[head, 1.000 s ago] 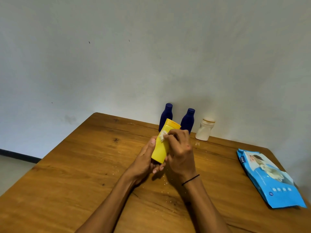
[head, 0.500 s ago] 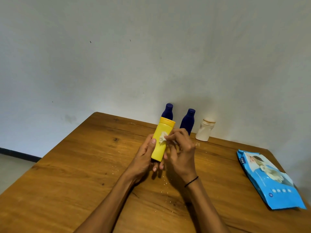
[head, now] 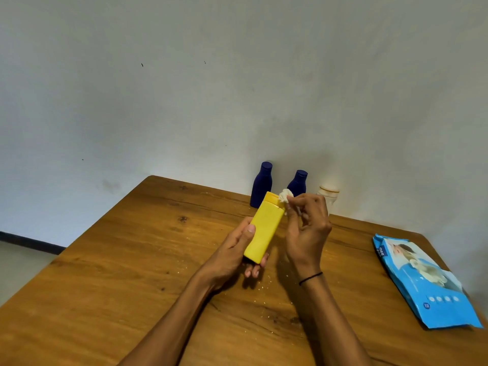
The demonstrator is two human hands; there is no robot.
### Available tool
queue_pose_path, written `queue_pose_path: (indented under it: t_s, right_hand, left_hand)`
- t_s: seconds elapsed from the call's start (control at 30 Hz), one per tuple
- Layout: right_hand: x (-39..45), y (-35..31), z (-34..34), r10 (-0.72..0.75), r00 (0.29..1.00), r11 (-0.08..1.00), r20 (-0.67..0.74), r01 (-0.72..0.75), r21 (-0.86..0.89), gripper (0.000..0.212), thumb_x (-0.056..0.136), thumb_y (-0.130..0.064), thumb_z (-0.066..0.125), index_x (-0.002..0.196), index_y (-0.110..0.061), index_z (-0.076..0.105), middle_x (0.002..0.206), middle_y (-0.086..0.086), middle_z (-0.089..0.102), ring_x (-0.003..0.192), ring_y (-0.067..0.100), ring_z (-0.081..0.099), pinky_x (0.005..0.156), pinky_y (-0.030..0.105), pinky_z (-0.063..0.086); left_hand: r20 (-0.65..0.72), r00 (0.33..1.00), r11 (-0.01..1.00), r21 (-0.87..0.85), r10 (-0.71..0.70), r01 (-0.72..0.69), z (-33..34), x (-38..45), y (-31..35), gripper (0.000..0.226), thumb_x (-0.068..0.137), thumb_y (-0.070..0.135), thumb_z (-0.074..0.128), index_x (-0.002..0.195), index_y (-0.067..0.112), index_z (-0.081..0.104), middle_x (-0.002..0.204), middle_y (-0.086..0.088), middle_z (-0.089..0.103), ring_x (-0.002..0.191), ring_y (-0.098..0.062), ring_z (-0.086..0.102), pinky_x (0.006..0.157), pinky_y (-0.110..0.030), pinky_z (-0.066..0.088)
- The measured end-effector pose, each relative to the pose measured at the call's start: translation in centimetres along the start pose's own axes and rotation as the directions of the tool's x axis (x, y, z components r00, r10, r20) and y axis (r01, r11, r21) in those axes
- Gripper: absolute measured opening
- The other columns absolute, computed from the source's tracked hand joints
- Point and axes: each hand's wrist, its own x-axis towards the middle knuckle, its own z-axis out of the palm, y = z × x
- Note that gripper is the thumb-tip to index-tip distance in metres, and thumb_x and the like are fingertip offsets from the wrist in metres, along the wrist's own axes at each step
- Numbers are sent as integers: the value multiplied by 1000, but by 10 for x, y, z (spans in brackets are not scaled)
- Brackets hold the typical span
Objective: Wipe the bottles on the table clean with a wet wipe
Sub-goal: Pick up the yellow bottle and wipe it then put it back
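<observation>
My left hand (head: 235, 250) grips the lower half of a yellow bottle (head: 262, 229), held tilted above the wooden table (head: 118, 273) with its orange cap pointing away and right. My right hand (head: 307, 227) pinches a small crumpled white wet wipe (head: 284, 196) against the bottle's cap edge. Two dark blue bottles (head: 261, 184) (head: 298, 182) stand upright at the table's far edge by the wall. A small cream bottle (head: 328, 195) stands right of them, partly hidden by my right hand.
A blue pack of wet wipes (head: 422, 281) lies flat near the table's right edge. Small pale crumbs are scattered on the wood under my hands. A grey wall runs right behind the table; floor shows at the left.
The wipe moved from the bottle's upper body up to the cap edge. My right hand shifted up and right, uncovering more of the yellow bottle, which tilted more to the right.
</observation>
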Motion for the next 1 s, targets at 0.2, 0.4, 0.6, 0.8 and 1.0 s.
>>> queue_pose_path:
  t_s: [0.2, 0.4, 0.6, 0.8, 1.0]
  right_hand:
    - [-13, -4, 7, -46, 964, 999, 264, 48, -2, 18, 91, 7, 70, 102, -8, 72, 110, 4, 61, 106, 9, 61, 88, 19, 56]
    - [-17, -15, 12, -63, 862, 996, 502, 20, 90, 14, 91, 2, 71, 96, -11, 71, 107, -4, 59, 105, 7, 60, 84, 16, 52]
    - [-15, -19, 11, -47, 777, 979, 628, -88, 182, 13, 89, 4, 72, 91, -9, 73, 105, -6, 61, 104, 13, 63, 84, 21, 55]
    - [-13, -22, 7, -1, 690, 976, 724, -157, 150, 14, 89, 3, 73, 90, -11, 74, 105, -7, 63, 106, 11, 61, 88, 20, 54]
    - [-16, -14, 7, 51, 830, 996, 555, -83, 33, 8, 94, -10, 73, 99, -15, 74, 105, -10, 62, 103, 4, 61, 84, 18, 54]
  left_hand:
    - [-88, 996, 996, -91, -10, 2, -1, 1, -2, 44, 112, 50, 26, 143, 23, 41, 90, -22, 67, 59, -25, 61, 49, -27, 46]
    - [-354, 935, 998, -59, -11, -10, -9, 3, -2, 46, 115, 40, 24, 127, 5, 50, 66, -17, 63, 37, -13, 49, 34, -20, 35]
    - [-453, 891, 999, -32, 2, -19, -11, 8, -8, 50, 114, 43, 25, 122, 3, 53, 67, -8, 62, 44, -11, 50, 36, -20, 35]
    - [-517, 856, 1000, -1, 19, -23, -10, 10, -8, 39, 113, 47, 27, 124, 17, 50, 89, -7, 62, 62, -9, 58, 44, -21, 41]
    - [-405, 913, 999, -12, 43, -53, -5, 10, -6, 31, 110, 51, 30, 127, 28, 40, 89, -7, 67, 51, -15, 53, 43, -24, 42]
